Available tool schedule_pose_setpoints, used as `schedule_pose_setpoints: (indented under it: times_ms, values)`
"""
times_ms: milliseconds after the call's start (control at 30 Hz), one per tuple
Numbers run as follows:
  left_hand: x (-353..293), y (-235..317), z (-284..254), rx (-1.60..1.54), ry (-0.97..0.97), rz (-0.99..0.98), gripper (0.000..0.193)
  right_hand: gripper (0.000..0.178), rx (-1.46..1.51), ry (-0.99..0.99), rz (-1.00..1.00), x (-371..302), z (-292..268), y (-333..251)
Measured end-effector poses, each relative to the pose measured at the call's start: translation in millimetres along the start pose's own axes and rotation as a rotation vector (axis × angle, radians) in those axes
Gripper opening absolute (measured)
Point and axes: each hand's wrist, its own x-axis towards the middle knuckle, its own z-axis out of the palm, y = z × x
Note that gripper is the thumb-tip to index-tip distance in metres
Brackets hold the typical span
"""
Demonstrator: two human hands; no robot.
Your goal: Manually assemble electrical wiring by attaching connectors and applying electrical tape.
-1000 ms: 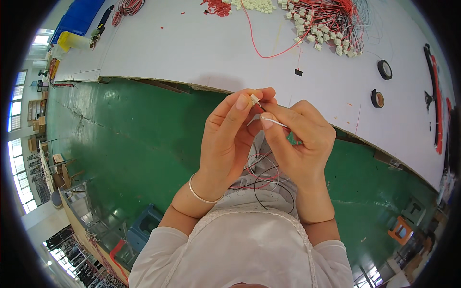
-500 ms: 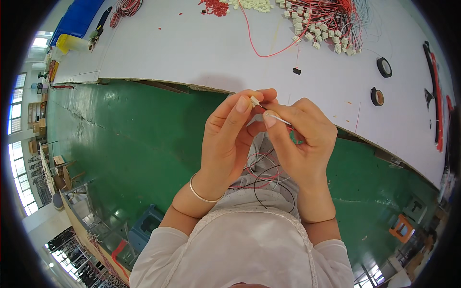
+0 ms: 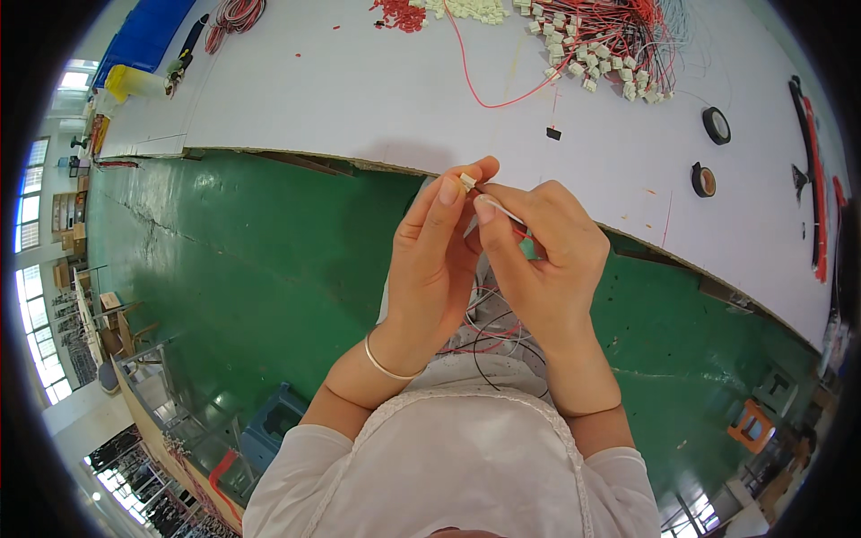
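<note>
Between the thumb and fingers of my left hand [image 3: 437,229] is a small off-white connector housing [image 3: 467,181]. My right hand [image 3: 552,238] pinches thin wires right beside it, among them a white wire [image 3: 505,212]. A dark wire end runs toward the housing; whether it sits inside cannot be made out. Both hands are closed and almost touch, just off the table's near edge. Below them, loose black, white and red wires [image 3: 489,336] hang in loops over my lap.
On the white table [image 3: 341,99] lie a heap of wired white connectors [image 3: 592,54], loose red pieces [image 3: 399,13] and pale housings [image 3: 475,9]. Two tape rolls [image 3: 717,125] rest at the right. Cutters [image 3: 179,67] and a yellow container [image 3: 134,82] are at the far left.
Both hands have shifted slightly left, the right one more so and a little upward. My fingers have come closer together around the connector housing.
</note>
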Motion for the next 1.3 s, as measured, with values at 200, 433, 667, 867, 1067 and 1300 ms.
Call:
schedule_pose_setpoints:
  times_ms: [200,433,667,867,1067,1300]
  values:
    - [-3,-7,-4,0.083,-0.023,0.113,0.026,0.011,0.01,-0.005,-0.032,1,-1,1]
    - [7,-1,-17,0.103,-0.002,0.091,0.022,0.011,-0.027,-0.157,-0.021,2,-2,4]
    - [4,8,-14,0.063,-0.008,0.027,0.023,0.014,0.115,-0.168,0.199,-3,-2,-4]
    - [5,9,-11,-0.04,0.003,-0.099,0.026,0.006,0.111,-0.058,0.066,-3,4,6]
    - [5,9,-12,-0.016,-0.003,-0.087,0.027,0.006,-0.02,-0.051,-0.022,2,-2,1]
    - [3,6,-11,0.036,0.003,-0.031,0.023,0.005,0.051,0.008,0.032,-1,0,3]
